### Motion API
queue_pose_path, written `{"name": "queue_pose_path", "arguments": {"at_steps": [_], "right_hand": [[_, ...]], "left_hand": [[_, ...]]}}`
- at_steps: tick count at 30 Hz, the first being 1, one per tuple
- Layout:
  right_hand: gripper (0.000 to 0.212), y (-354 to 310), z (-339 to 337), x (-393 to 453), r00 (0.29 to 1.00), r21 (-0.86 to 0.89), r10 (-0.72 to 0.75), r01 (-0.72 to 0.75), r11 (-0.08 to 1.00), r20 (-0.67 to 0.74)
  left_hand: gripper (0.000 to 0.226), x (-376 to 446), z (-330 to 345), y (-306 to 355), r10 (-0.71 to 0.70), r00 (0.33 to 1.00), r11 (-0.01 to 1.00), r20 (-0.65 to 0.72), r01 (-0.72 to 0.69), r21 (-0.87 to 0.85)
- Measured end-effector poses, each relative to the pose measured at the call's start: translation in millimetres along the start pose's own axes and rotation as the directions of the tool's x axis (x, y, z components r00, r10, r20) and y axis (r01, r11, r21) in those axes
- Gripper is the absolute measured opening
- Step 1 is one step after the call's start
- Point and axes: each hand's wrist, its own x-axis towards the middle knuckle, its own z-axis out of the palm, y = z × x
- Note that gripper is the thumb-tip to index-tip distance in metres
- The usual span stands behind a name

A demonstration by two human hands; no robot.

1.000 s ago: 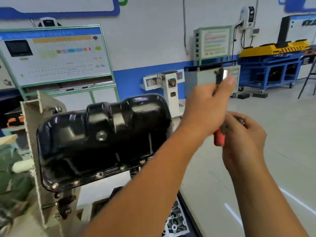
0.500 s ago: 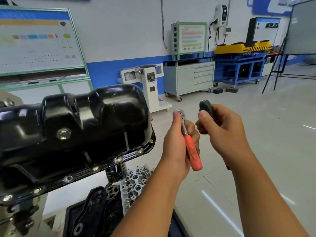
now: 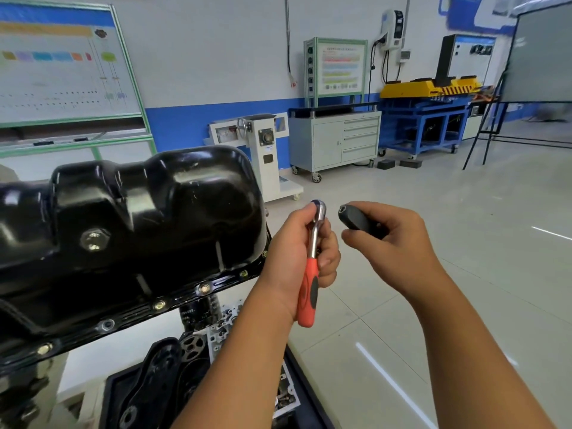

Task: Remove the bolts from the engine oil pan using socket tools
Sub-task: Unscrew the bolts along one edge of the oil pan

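Note:
The glossy black oil pan (image 3: 139, 218) fills the left of the head view, mounted on an engine stand. Several bolts (image 3: 159, 305) line its lower flange, and a drain plug (image 3: 93, 239) sits on its side. My left hand (image 3: 297, 258) grips a ratchet (image 3: 312, 274) with a red handle, chrome head pointing up, just right of the pan's corner. My right hand (image 3: 393, 239) holds a dark socket tool (image 3: 353, 218), its open end facing the ratchet head a small gap away.
Below the pan lie black covers and a grey engine part (image 3: 216, 335) on a tray. A white stand (image 3: 263, 159), a grey drawer cabinet (image 3: 337, 140) and a blue workbench (image 3: 433, 119) stand along the far wall. A whiteboard (image 3: 62, 72) stands behind the pan.
Both hands came down from head height to beside the pan's right corner. The ratchet moved into my left hand and the dark socket tool is in my right, close to the ratchet head.

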Motion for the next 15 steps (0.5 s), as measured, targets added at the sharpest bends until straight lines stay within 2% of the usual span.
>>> {"name": "queue_pose_path", "arguments": {"at_steps": [6, 10, 15], "right_hand": [[0.026, -10, 7, 1, 0.987, -0.001, -0.098, 0.099, 0.995, 0.131], [0.019, -12, 11, 1, 0.986, -0.023, -0.101, 0.106, 0.994, 0.136], [0.026, -14, 11, 1, 0.986, -0.097, -0.122, 0.133, 0.986, 0.114]], "left_hand": [[0.049, -4, -4, -2, 0.004, 1.000, 0.999, 0.019, -0.004, 0.038], [0.038, -8, -7, 0, 0.070, 0.992, 0.997, 0.107, -0.068, -0.020], [0.040, -9, -12, 3, 0.082, 0.982, 0.995, 0.169, -0.090, 0.043]]}}
